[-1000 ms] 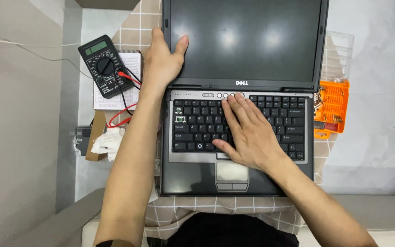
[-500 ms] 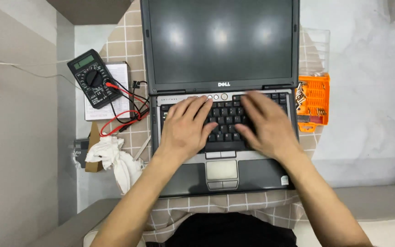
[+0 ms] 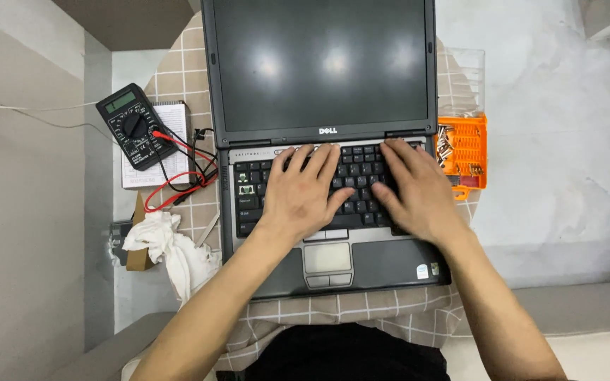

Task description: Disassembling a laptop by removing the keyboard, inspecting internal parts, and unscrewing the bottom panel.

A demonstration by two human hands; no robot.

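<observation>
A grey and black laptop [image 3: 372, 264] stands open on a checked cloth, its screen [image 3: 319, 63] dark. Both hands lie flat on its black keyboard [image 3: 356, 173]. My left hand [image 3: 303, 194] covers the left and middle keys, fingers spread and pointing toward the screen. My right hand [image 3: 418, 190] covers the right side of the keys, fingertips at the top row near the hinge. Neither hand holds anything. The touchpad [image 3: 327, 257] below the hands is uncovered.
A black multimeter [image 3: 130, 127] with red and black leads [image 3: 181, 176] rests on a white box left of the laptop. A crumpled white rag [image 3: 171, 247] lies below it. An orange bit holder [image 3: 464, 148] under a clear lid sits at the right.
My left hand came off the screen's left edge and down onto the keyboard. My right hand shifted to the right side of the keys. The view has moved slightly.
</observation>
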